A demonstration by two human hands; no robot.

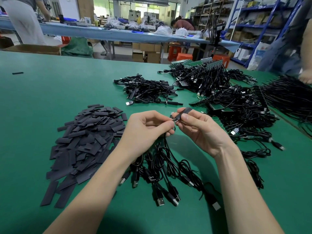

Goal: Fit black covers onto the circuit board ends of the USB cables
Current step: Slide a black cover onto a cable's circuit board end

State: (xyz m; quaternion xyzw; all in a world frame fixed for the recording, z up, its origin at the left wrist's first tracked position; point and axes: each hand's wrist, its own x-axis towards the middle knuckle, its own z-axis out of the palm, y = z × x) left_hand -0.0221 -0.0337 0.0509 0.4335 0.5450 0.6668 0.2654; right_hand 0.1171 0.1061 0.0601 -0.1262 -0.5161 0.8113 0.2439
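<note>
Green table (50, 92), covers (87, 142) (heaped), cables (148, 90)

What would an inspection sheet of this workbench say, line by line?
Surface: green table, mat intact.
Job's things: pile of black covers at left; one black cover in the right hand, meeting a cable end.
Clutter: stray black piece far left.
Grippers: left hand pinches the cable; right hand pinches the cover.
Cables: loose USB cables below the hands; finished bundle; board-ended heap at right.
Surroundings: blue bench, shelving, other people.

Head view, down over hands (175, 127)
</note>
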